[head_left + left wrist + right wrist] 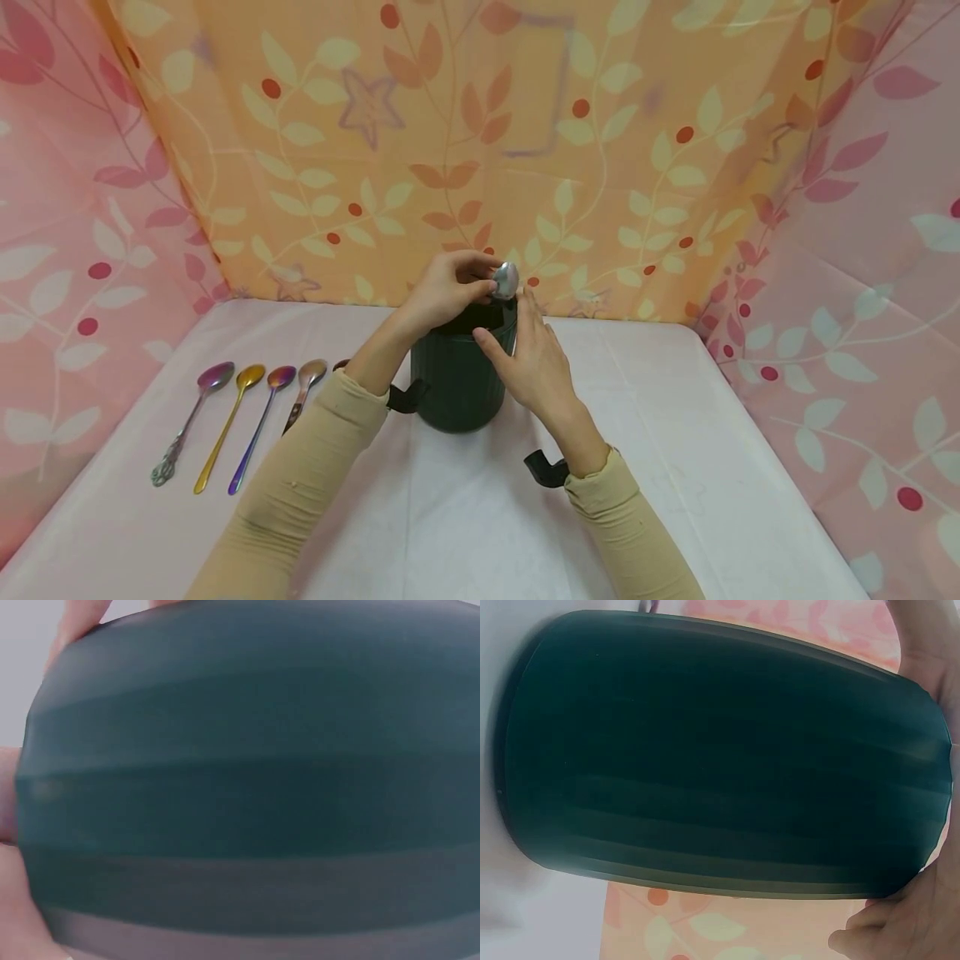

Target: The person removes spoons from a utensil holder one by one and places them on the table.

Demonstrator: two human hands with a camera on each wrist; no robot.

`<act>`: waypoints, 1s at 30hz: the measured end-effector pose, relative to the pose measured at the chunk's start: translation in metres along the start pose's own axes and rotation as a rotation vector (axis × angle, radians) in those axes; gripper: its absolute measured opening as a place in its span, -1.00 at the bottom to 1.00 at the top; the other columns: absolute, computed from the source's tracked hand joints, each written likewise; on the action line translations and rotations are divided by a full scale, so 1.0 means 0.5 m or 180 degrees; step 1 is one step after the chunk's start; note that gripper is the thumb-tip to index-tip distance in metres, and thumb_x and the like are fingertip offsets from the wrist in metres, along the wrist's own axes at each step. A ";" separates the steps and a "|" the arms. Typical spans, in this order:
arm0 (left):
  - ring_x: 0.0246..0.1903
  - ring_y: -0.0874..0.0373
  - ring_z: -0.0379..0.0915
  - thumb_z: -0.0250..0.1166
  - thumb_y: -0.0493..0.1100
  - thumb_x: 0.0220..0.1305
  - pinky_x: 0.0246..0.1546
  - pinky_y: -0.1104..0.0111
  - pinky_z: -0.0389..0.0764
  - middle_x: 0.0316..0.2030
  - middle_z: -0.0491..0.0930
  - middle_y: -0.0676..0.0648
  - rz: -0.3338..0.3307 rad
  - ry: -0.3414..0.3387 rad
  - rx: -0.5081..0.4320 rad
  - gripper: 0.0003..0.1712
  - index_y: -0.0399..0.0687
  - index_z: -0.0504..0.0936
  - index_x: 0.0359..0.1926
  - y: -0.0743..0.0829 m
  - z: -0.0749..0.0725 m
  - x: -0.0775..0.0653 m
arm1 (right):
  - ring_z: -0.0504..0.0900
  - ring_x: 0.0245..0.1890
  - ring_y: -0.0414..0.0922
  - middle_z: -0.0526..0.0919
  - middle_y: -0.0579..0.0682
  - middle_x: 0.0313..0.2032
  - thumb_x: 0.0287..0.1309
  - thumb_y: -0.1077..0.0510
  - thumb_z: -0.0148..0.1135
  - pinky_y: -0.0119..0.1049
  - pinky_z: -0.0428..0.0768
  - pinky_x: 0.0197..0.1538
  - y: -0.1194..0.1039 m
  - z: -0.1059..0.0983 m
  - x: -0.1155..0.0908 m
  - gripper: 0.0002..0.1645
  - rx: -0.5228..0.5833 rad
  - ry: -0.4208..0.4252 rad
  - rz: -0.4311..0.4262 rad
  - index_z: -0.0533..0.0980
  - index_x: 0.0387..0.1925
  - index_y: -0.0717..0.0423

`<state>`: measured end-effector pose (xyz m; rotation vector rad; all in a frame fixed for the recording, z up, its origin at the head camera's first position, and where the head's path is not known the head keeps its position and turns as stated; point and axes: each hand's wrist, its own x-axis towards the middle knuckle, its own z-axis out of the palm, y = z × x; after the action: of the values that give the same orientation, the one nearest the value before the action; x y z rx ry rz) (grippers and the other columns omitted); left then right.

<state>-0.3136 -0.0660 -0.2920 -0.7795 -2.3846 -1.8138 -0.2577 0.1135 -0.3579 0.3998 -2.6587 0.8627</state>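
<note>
A dark green ribbed container (459, 383) stands upright on the table and fills much of both wrist views. Above its opening, my left hand (447, 292) pinches a silver spoon (506, 281) by the bowl end between thumb and fingers. The spoon's bowl points up; I cannot see its handle. Against the container's right side rests my right hand (536, 358), fingers fairly straight along the rim and thumb towards the front. In the right wrist view several fingers (885, 930) show by the container's rim. What lies inside the container is hidden.
To the left, a row of spoons lies on the white-covered table (660, 400): a silver ornate-handled spoon (183, 429), a gold spoon (228, 429), a rainbow-tinted spoon (258, 433) and a dark-handled spoon (303, 387). Another is mostly behind my left arm. Patterned curtains (465, 142) enclose the table.
</note>
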 end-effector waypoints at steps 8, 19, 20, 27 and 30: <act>-0.02 -0.12 0.66 0.30 -0.41 0.42 -0.04 0.26 0.77 0.01 0.61 -0.27 0.0108 0.0255 -0.0381 -0.59 -0.25 0.62 0.25 0.006 -0.008 -0.033 | 0.09 0.59 0.18 -0.11 0.11 0.66 0.34 -0.66 -0.21 0.22 0.14 0.56 -0.004 0.000 0.001 0.26 -0.0017 -0.0036 0.0046 -0.12 0.67 0.13; -0.03 0.01 0.63 0.32 -0.37 0.43 -0.01 0.30 0.75 0.06 0.60 -0.23 0.0290 0.0697 -0.0764 -0.58 -0.25 0.60 0.27 0.003 -0.027 -0.068 | 0.11 0.59 0.17 -0.08 0.11 0.65 0.33 -0.66 -0.18 0.26 0.18 0.54 -0.003 0.001 0.002 0.23 -0.0026 0.0004 0.0006 -0.08 0.67 0.07; -0.02 0.03 0.62 0.31 -0.36 0.43 0.00 0.31 0.75 0.06 0.60 -0.22 0.0298 0.0749 -0.0792 -0.58 -0.24 0.60 0.28 0.004 -0.029 -0.071 | 0.11 0.59 0.17 -0.08 0.12 0.65 0.33 -0.66 -0.18 0.26 0.18 0.54 -0.003 0.001 0.002 0.23 -0.0026 0.0008 -0.0006 -0.08 0.67 0.06; -0.04 0.05 0.60 0.29 -0.47 0.40 -0.02 0.32 0.75 -0.03 0.54 -0.15 0.0406 0.1098 -0.1140 -0.56 -0.33 0.55 0.27 0.019 -0.040 -0.087 | 0.10 0.59 0.16 -0.11 0.07 0.66 0.32 -0.67 -0.20 0.23 0.17 0.55 -0.003 0.000 0.002 0.26 -0.0052 0.0005 0.0029 -0.10 0.67 0.10; -0.05 0.06 0.60 0.29 -0.48 0.39 -0.04 0.34 0.75 -0.05 0.52 -0.12 0.0456 0.1237 -0.1216 -0.55 -0.34 0.53 0.27 0.022 -0.046 -0.093 | 0.09 0.59 0.15 -0.13 0.04 0.66 0.33 -0.67 -0.21 0.21 0.16 0.56 -0.003 0.001 0.002 0.27 -0.0070 -0.0007 0.0035 -0.12 0.67 0.12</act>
<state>-0.2742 -0.1016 -0.2904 -0.5369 -1.7311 -2.1513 -0.2582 0.1119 -0.3574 0.3813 -2.6724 0.8361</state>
